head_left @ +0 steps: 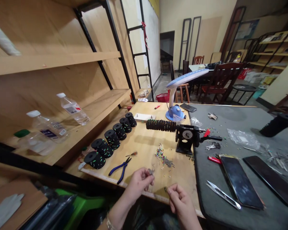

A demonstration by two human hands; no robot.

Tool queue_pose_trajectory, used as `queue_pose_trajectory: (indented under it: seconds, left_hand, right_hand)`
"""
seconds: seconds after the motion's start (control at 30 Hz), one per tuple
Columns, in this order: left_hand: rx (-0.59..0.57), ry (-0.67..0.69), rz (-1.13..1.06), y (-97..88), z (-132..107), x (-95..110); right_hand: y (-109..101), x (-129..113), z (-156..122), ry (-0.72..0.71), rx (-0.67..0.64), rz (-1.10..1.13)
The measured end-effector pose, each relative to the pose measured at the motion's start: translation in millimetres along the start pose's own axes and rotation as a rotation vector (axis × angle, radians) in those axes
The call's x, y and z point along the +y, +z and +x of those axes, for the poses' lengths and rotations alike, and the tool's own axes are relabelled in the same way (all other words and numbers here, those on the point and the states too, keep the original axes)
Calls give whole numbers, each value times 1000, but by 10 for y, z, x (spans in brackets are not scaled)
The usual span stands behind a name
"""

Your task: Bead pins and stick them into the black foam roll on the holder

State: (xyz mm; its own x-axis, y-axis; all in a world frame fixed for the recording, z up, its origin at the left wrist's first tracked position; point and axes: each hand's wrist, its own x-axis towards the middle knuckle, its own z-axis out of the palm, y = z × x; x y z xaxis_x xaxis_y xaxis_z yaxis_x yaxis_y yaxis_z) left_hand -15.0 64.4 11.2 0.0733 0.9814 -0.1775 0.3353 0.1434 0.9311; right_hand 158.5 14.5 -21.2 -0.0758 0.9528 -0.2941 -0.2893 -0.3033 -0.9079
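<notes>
Low over the wooden table's near edge, my left hand (140, 180) is closed, with thumb and forefinger pinching small greyish pieces (151, 171) too small to name. My right hand (181, 201), also closed, holds a tiny dark piece (165, 189) between its fingertips. Just beyond them lie a pile of colourful beads (160, 153) and a heap of small grey metal bits (168, 163). Blue-handled pliers (121, 169) rest to the left of my left hand, jaws pointing away. Behind the beads, a black hand-cranked device (185, 137) carries a dark ribbed roll (160, 125) sideways.
Several black foam spools (112, 139) with coloured bits line the table's left side. A blue lamp (174, 112) stands at the back. On the grey mat to the right are phones (240, 182), thread snips (223, 194) and a plastic bag (242, 137). Bottles (73, 108) occupy the left shelf.
</notes>
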Motion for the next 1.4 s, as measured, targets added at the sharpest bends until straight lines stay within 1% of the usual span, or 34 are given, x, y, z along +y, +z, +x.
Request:
queue_pose_trajectory:
  seconds: [0.07,0.13,0.17,0.33,0.53,0.77,0.97,1.07,1.2,1.3,1.4]
  left_hand:
    - [-61,-105,-306,118,-163,-24]
    - [-71,-170,-467,219,-278,-48]
    - [-66,-185,-492,262,-317,-59]
    - [-2,-173,-443,406,-402,-100]
    - [90,-137,-338,492,-456,-146]
    - [151,-19,-192,519,-483,-222]
    - [179,47,-65,519,-508,-171]
    - [190,73,-24,530,-517,-172]
    - [185,56,-90,553,-507,-210]
    - [137,-44,-256,560,-491,-201]
    - [41,-143,-463,544,-493,-133]
  right_hand:
    - [29,-9,-10,10,5,3]
    - [60,-16,-24,24,5,9]
    - [76,-19,-31,31,3,10]
    - [140,-19,-51,53,0,-1]
    - [171,-36,-52,37,27,-16]
    - [152,7,-45,-2,56,-55]
    - [128,68,-40,-50,34,-102]
    - [132,67,-37,-51,24,-99]
    - [131,61,-26,-16,29,-58]
    - [120,73,-9,15,41,-20]
    - [108,90,6,36,44,26]
